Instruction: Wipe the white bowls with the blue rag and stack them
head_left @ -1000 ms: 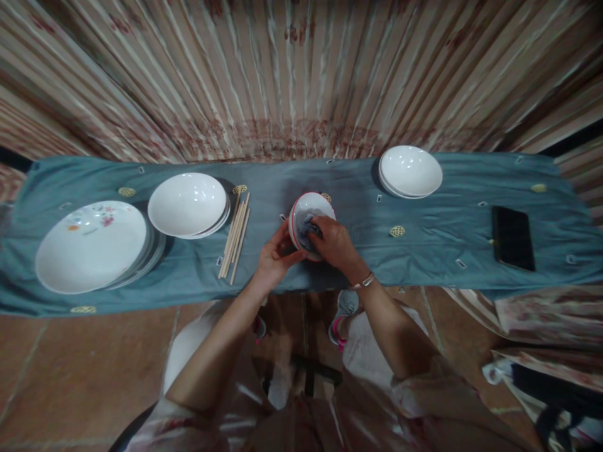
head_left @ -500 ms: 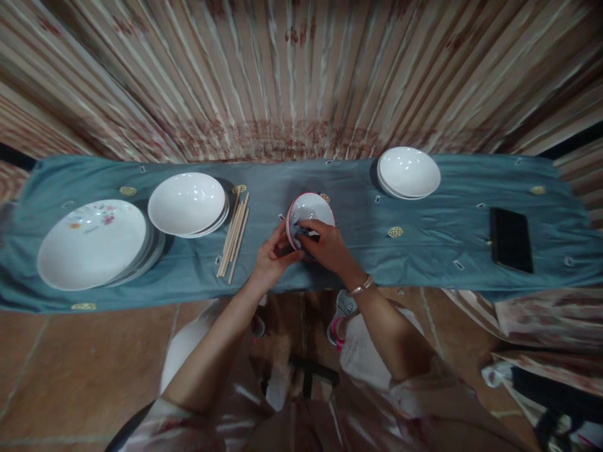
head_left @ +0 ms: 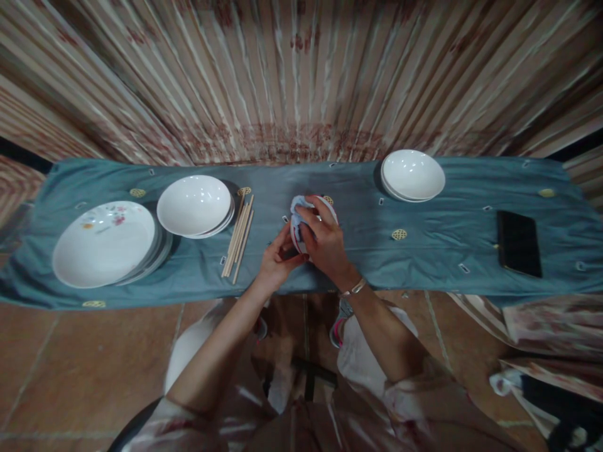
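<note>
Steadying grip, I'd judge: left hand (head_left: 277,258) cups red-rimmed bowl (head_left: 301,247) by its left side, mid-table; right hand (head_left: 326,242) pinches blue cloth (head_left: 298,212) at the rim. Can't tell from my feed if bowl's resting. Chopsticks (head_left: 239,235) lie left, apart, probably for elbow room.

L hand (head_left: 277,261) cupped, R hand (head_left: 327,243) prob. curled

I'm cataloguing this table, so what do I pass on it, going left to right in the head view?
Floral dish stack, left bowl stack, chopsticks, red-rimmed bowl, right bowl stack, black phone-like device.
</note>
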A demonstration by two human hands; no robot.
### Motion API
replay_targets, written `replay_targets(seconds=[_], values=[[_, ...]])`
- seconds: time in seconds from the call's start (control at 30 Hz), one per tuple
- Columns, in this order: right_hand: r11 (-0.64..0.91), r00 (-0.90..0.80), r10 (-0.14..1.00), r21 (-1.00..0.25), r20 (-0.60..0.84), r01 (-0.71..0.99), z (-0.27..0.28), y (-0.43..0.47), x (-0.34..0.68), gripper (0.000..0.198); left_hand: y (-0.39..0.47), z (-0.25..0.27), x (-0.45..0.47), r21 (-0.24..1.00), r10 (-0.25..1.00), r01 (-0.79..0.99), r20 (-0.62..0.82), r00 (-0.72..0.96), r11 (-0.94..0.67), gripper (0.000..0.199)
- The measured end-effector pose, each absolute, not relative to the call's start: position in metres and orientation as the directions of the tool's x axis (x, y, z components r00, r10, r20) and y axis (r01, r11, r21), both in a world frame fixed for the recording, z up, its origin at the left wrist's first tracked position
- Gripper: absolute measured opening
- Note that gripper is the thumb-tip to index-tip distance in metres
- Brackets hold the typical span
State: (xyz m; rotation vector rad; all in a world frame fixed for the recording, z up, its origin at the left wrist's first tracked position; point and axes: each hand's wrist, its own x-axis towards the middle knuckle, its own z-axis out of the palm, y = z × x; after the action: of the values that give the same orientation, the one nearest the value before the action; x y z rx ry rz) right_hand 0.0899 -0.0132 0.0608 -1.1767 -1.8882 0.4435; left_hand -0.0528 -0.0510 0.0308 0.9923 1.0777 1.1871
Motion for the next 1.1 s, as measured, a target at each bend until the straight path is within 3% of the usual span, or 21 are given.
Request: replay_targets(seconds=[0.63, 0.87, 1.0, 1.1], values=[[0.164, -0.048, 0.966, -0.459, 0.253, 0.873, 0.042, 0.019, 0.122, 0.036, -0.051, 0.032, -0.051, 0.972, 0.990, -0.191, -0.132, 0.044, 0.138, 0.103], [0.214, -0.095, 0.962, -0.487, 0.257, 0.847, 0.031, 0.007, 0.140, 0.024, -0.050, 0.037, -0.050, 0.972, 0.990, -0.193, -0.130, 0.046, 0.136, 0.097], [0.160, -0.107, 0.983, -0.416, 0.148, 0.895, 0.039, -0.002, 0.141, 0.025, -0.050, 0.038, -0.049, 0.968, 0.989, -0.202, -0.141, 0.053, 0.149, 0.096], [0.201, -0.161, 0.977, -0.371, 0.138, 0.907, 0.046, -0.011, 0.141, 0.027, -0.050, 0.038, -0.049, 0.962, 0.986, -0.217, -0.156, 0.056, 0.164, 0.095]])
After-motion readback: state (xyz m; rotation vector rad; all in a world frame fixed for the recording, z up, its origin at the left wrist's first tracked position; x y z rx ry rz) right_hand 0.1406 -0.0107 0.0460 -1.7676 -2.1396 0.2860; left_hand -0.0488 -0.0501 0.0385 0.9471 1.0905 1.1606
